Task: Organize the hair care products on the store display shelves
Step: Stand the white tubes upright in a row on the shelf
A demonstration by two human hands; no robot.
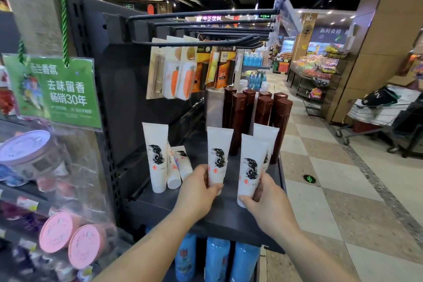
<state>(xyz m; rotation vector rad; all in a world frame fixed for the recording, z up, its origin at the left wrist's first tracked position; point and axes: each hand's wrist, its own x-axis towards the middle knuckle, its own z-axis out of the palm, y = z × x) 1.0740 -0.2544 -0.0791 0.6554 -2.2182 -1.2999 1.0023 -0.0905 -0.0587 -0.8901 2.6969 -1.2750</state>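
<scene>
White plastic tubes, one per hand | left hand [198, 186] and right hand [263, 197] each curl fingers round a tube's cap end | both at the dark shelf [231, 217] front, before the brown bottles [258, 112] | we should seat caps flat, labels forward, beside the standing tube [155, 155].

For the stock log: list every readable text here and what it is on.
"去味留香" and "畅销30年": green hanging sign.
"新鲜食材": dark banner over the produce section.
Red characters on the white tubes held by the left hand and right hand: blurred.
Hanging packets: unreadable.
</scene>
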